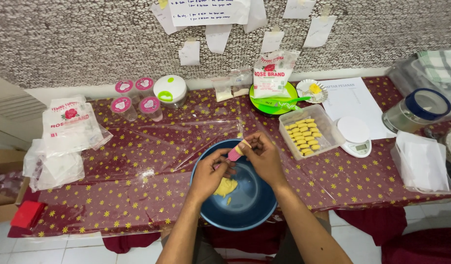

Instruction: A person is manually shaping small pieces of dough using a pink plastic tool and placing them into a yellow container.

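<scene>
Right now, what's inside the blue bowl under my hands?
Inside the blue bowl lies a lump of yellow dough with a small scrap beside it. The left hand and right hand cover part of the bowl's far side.

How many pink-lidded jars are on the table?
4, clustered at the back left: two by the wall, two in front, left of the white-lidded container. None looks hidden.

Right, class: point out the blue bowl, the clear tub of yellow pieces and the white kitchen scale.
Blue bowl [257,205]: head view, bare inner wall.
Clear tub [328,128]: head view, its right rim.
White kitchen scale [353,131]: head view, round weighing plate.
</scene>
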